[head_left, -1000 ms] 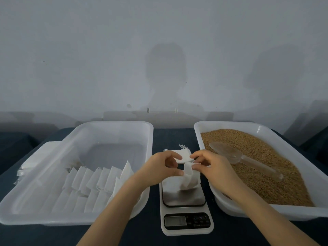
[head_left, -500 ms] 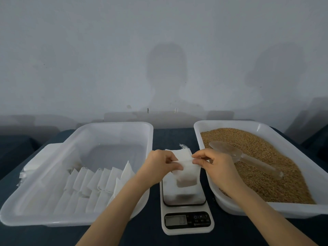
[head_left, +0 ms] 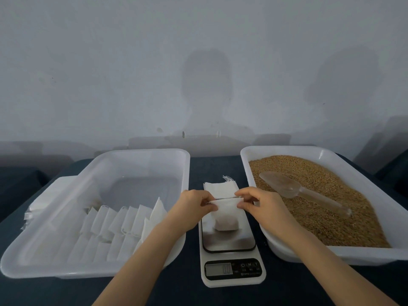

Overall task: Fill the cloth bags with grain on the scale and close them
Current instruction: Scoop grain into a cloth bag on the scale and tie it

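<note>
While both hands work at its mouth, a bag (head_left: 226, 219) stands on the scale (head_left: 231, 268) between two white bins, its lower part bulging with what looks like grain. The left hand (head_left: 194, 208) pinches the top edge on the left and the right hand (head_left: 262, 206) pinches it on the right, thumbs and fingers curled on the cloth; whether they grip a drawstring or the hem cannot be told. Filling of this bag appears done and closing is under way, the mouth drawn flat but not visibly cinched. In the left bin (head_left: 141, 157), rows of bags (head_left: 119, 219) lean against one another across the near half, apparently finished, while the far half shows bare plastic. The right bin (head_left: 287, 149) holds grain (head_left: 320, 217) nearly to its rim, with a clear scoop (head_left: 298, 193) lying on top, untouched. A stack (head_left: 220, 187) of flat spare bags waits just beyond the scale, and a white pile (head_left: 44, 195) sits outside the left bin, so more rounds seem likely. The scale's display is too small to read.
</note>
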Motion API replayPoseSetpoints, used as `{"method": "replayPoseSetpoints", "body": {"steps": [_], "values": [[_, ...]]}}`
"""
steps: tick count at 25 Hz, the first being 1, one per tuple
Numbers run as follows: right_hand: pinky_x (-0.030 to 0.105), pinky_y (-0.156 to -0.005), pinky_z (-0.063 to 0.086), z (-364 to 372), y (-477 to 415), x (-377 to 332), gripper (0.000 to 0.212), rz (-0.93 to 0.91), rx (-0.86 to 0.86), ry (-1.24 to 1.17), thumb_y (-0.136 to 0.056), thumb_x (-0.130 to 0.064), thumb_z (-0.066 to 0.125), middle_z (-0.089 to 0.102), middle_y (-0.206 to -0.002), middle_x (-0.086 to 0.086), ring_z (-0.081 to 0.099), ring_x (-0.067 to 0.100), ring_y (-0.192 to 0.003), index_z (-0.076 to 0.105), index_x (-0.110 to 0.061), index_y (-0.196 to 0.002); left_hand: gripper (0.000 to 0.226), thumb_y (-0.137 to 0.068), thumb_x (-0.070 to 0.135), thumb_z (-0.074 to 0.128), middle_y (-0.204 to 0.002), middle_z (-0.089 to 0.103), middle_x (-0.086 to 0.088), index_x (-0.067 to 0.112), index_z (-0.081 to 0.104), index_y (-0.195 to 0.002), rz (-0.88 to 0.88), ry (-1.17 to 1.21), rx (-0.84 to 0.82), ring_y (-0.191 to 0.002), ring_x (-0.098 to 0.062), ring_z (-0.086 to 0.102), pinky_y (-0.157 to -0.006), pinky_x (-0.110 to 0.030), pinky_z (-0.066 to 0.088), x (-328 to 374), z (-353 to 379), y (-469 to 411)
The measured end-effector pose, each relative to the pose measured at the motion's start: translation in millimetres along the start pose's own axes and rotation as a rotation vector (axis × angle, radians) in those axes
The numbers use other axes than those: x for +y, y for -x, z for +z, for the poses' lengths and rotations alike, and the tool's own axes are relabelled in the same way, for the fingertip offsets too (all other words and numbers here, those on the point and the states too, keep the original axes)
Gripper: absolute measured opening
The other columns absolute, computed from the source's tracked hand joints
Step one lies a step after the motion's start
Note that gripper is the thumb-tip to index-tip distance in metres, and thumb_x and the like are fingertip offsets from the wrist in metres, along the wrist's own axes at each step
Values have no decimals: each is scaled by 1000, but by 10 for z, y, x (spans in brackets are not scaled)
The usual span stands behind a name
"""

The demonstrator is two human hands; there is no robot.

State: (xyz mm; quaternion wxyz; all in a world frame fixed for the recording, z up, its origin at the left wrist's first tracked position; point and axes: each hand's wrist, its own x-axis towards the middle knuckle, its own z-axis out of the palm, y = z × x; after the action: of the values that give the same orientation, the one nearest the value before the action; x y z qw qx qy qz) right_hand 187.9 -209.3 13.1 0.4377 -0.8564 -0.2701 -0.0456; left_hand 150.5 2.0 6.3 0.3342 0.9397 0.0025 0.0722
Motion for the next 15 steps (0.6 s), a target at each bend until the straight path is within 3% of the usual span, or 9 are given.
{"method": "replayPoseSetpoints", "body": {"steps": [7,10,15], "values": [[9,-80,45,1,12,18,18,50,3,-72,-85,-17,68,69,-92,-8,62,0,-89,71,-23,-101,8,-86,28,71,-85,69,8,22,72,-91,13,134,55,-79,-3,62,-66,-3,42,26,-2,37],[16,-83,48,-3,11,12,17,60,10,-95,-85,-15,67,70,-92,-6,63,2,-90,72,-20,-100,9,-85,29,72,-83,69,8,22,72,-91,-8,152,52,-78,-3,62,-65,-4,41,28,-6,45],[12,-82,46,0,8,23,16,52,12,-101,-86,-15,66,70,-92,-12,62,-3,-88,71,-22,-100,11,-85,30,72,-80,67,11,22,71,-92,-7,144,35,-75,0,60,-64,-3,41,15,6,55]]}}
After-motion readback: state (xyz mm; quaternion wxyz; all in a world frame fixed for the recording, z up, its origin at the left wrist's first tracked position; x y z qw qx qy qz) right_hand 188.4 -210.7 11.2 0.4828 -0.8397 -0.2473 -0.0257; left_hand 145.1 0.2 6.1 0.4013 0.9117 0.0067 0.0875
